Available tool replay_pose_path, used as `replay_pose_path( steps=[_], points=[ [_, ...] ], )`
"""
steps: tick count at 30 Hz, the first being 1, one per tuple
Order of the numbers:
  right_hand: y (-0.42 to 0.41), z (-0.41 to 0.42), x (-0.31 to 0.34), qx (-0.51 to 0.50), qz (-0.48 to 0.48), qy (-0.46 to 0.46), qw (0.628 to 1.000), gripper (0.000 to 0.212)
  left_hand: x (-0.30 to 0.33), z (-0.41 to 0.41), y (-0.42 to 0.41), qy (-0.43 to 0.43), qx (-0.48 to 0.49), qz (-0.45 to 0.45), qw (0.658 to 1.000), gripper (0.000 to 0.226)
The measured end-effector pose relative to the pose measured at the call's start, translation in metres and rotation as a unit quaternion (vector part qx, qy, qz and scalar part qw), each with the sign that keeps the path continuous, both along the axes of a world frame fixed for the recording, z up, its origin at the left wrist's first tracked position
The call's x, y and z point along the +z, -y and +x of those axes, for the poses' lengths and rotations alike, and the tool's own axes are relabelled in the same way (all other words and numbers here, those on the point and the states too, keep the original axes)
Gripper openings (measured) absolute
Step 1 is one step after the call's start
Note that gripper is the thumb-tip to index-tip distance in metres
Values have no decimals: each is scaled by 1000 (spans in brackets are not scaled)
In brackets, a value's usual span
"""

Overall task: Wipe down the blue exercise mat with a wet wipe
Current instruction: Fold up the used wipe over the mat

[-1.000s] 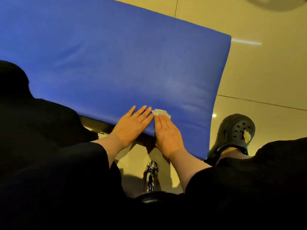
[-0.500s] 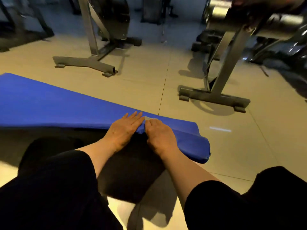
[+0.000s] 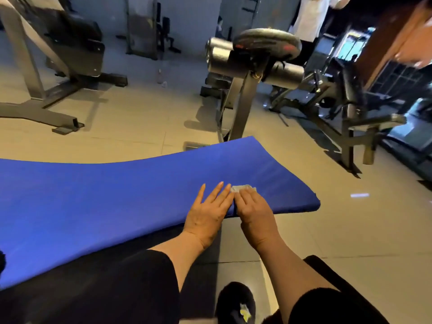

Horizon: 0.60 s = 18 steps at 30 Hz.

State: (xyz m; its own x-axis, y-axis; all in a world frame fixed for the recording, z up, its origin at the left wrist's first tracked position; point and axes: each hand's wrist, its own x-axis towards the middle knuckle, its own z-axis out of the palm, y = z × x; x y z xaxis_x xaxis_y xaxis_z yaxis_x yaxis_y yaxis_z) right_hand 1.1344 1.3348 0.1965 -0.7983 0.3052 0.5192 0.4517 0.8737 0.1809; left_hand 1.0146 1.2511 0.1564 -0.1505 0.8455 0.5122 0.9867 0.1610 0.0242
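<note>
The mat point(image 3: 117, 202) is the biggest thing here, a long blue pad running from the near left out to a free right end, lying on a dark bench point(image 3: 98, 265) whose top shows along the near side. It looks thick, soft and springy: its far right corner rides up off the support, so it would likely flex and slide under a hard push and needs pinning flat rather than gripping. Its skin looks smooth and probably turns slick when wet.

The right end and near edge are close to the hands, so strokes to the right soon run off the pad; the wide open stretch lies to the left. Gym frames stand on the floor point(image 3: 304, 242) beyond, well apart from the mat.

The left hand point(image 3: 207, 216) lies open, palm down with fingers straight, pressing the mat. The right hand point(image 3: 253, 212), just beside it, presses the wipe point(image 3: 243, 188) under its fingers; whether they curl round it cannot be told. The wipe is small, thin, limp and crumpled, and likely bunches up.
</note>
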Motion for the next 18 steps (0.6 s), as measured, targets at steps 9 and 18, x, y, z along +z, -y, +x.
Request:
replay_pose_path(
  steps=[9,18],
  points=[
    [-15,38,-110,-214,-329,155,907,38,-117,32,-50,84,-58,-237,966,63],
    [22,-46,-76,-142,-611,-197,753,37,-51,-15,3,372,48,-117,920,44]
  ],
)
